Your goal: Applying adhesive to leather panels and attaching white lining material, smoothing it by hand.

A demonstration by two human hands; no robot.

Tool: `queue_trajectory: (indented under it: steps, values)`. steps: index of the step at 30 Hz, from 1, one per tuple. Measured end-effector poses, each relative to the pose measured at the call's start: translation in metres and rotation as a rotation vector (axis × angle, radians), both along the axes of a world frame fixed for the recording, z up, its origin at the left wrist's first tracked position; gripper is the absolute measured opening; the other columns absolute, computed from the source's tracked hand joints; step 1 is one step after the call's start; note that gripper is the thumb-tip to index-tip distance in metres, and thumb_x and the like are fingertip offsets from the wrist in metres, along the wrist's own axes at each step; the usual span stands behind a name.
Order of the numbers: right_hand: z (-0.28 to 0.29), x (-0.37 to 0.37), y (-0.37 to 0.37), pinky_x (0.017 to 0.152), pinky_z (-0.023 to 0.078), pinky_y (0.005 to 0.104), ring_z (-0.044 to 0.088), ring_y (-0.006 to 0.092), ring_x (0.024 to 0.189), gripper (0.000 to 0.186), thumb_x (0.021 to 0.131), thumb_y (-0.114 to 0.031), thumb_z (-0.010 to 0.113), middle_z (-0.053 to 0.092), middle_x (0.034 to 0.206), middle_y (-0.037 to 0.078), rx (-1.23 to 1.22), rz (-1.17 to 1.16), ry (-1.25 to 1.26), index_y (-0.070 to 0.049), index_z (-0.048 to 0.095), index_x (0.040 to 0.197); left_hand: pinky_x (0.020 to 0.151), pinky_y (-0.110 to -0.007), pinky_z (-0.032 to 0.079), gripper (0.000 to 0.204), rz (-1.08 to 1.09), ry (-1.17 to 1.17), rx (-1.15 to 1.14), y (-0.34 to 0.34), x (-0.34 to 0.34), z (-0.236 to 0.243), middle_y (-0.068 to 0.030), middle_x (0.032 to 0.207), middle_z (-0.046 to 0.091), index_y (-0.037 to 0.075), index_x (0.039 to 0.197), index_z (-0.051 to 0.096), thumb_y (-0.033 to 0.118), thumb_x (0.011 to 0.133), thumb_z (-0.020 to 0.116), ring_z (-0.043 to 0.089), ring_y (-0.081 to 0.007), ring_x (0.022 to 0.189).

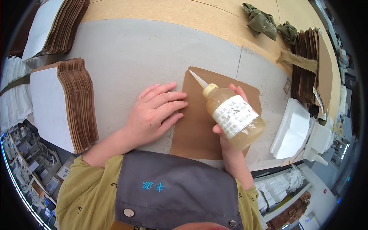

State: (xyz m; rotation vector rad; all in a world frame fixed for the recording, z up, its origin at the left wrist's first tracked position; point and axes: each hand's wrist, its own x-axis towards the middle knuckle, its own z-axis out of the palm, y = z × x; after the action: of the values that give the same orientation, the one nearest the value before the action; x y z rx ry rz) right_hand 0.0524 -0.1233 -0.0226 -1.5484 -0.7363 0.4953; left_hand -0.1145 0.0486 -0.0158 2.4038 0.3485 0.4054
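Note:
A flat brown paper bag (193, 132) lies on the grey worktop in front of me. My left hand (159, 109) rests flat, its fingers slightly apart and their tips at the bag's left edge. In my right hand (239, 94) is a squeeze bottle (234, 115) with a white label, a yellowish collar and a pale pointed nozzle. It holds a cloudy amber liquid that looks like glue. The bottle is tilted, and its nozzle tip is at the bag's far left corner. Most of the right hand's fingers are hidden behind the bottle.
To the left stand two stacks of brown paper bags (78, 103) with white faces. White folded sheets (293, 128) lie at the right, beside another white nozzle bottle (318, 142). Further back are a strapped brown bundle (304, 65) and crumpled green cloth (260, 21).

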Motion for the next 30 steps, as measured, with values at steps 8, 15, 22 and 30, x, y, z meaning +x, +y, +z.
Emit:
queue_trajectory:
  steps: [8, 15, 22, 30]
  values:
    - [0.029, -0.006, -0.006, 0.084, 0.062, 0.0578, 0.064, 0.0386, 0.117, 0.051, 0.1, -0.013, 0.058, 0.054, 0.143, 0.024, -0.072, 0.109, 0.08, 0.005, 0.046, 0.147, 0.109, -0.047, 0.041, 0.033, -0.019, 0.026, -0.018, 0.001, 0.0, 0.0, -0.0023, 0.127, 0.068, 0.012, 0.113, 0.071, 0.01, 0.081, 0.078, 0.056, -0.0283, 0.131]
    - [0.028, 0.007, -0.034, 0.087, 0.061, 0.0422, 0.068, 0.0289, 0.11, 0.075, 0.085, -0.025, 0.081, 0.061, 0.137, 0.019, -0.195, -0.013, -0.316, 0.004, 0.048, 0.145, 0.108, -0.047, 0.042, 0.03, -0.028, 0.037, 0.002, 0.001, 0.002, 0.002, -0.003, 0.126, 0.069, 0.012, 0.112, 0.071, 0.009, 0.082, 0.078, 0.056, -0.0291, 0.131]
    - [0.012, 0.021, -0.063, 0.093, 0.056, 0.0291, 0.068, 0.0207, 0.109, 0.098, 0.062, -0.032, 0.099, 0.064, 0.135, 0.017, -0.169, -0.186, -0.478, 0.005, 0.053, 0.14, 0.107, -0.046, 0.041, 0.029, -0.023, 0.023, 0.001, -0.001, 0.004, -0.001, -0.0049, 0.125, 0.069, 0.01, 0.111, 0.073, 0.007, 0.082, 0.077, 0.057, -0.0311, 0.129]
    - [0.017, 0.03, -0.09, 0.085, 0.055, 0.0286, 0.064, 0.0217, 0.111, 0.118, 0.065, -0.061, 0.09, 0.052, 0.146, 0.013, 0.026, -0.55, 0.038, 0.002, 0.038, 0.15, 0.105, -0.044, 0.043, 0.03, -0.004, 0.021, 0.016, -0.001, 0.004, 0.0, -0.0022, 0.122, 0.07, 0.012, 0.11, 0.073, 0.008, 0.081, 0.077, 0.059, -0.0296, 0.127]
